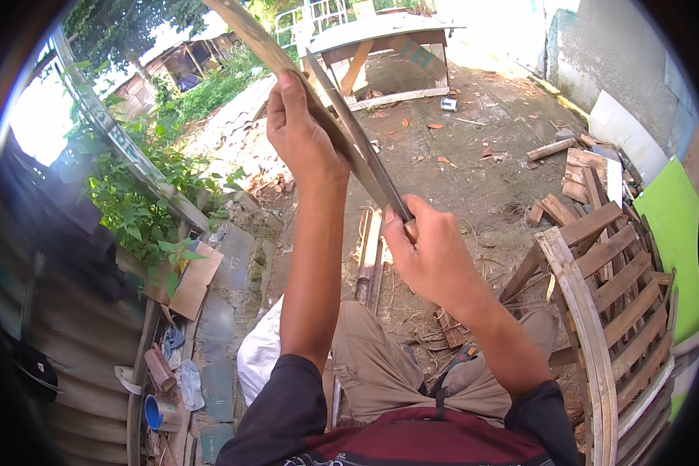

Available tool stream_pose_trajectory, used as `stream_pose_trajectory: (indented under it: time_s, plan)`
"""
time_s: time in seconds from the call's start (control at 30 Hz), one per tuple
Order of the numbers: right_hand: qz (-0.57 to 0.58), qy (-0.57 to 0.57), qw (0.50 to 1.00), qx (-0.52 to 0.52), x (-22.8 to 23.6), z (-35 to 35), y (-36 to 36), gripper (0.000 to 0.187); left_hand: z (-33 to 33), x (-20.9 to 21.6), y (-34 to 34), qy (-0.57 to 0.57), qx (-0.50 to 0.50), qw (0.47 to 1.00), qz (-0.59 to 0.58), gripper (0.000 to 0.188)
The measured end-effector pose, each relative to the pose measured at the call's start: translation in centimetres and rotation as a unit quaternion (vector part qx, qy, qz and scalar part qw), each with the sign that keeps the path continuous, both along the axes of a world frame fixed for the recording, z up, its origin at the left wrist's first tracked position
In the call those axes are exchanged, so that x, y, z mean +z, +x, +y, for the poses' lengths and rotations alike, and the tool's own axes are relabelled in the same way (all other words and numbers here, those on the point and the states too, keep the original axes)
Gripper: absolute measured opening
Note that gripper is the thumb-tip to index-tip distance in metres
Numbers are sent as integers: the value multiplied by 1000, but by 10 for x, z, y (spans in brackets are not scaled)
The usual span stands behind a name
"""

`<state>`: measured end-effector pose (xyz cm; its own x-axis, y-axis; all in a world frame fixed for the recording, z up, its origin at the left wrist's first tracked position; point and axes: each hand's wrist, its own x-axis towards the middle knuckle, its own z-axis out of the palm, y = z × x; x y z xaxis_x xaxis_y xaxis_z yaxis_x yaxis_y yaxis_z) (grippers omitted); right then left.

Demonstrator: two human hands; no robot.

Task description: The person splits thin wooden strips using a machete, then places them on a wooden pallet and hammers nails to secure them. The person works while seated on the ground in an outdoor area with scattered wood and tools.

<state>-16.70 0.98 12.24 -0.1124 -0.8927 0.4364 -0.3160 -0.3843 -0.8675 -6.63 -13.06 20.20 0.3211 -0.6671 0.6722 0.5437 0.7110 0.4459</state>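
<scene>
My left hand (307, 128) is closed on a wood strip (262, 40), thumb along its face. Right hand (431, 245) is clenched round a knife's handle; the knife (355, 126) has its blade running alongside the strip. Can't tell whether blade touches wood. Strip slants up and leftward in front of the body; top end cut off by the view, lower end hard to make out behind blade and right hand. Handle mostly hidden by fingers.

Around the strip: wood pieces (369, 260) on the ground just below it, white sack (258, 346) below-left, table (396, 27) beyond, can (449, 103) right of it, slatted frame (623, 281) and green board (676, 225) farther right. Plants (128, 198) to its left, blue bucket (161, 413) lower left, contents unclear.
</scene>
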Motion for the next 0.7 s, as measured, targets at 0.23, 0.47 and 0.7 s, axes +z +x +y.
stream_pose_trajectory:
  time_s: [0.23,0.47,0.7]
  plan:
    - [32,99,995,-6,15,17,-40,26,10,2,-32,-24,-20,998,-60,28]
    - [15,152,988,23,12,15,-58,20,9,5,-55,-40,70,994,-67,42]
    - [74,139,988,-2,5,19,-64,21,17,8,-60,-36,38,997,-62,30]
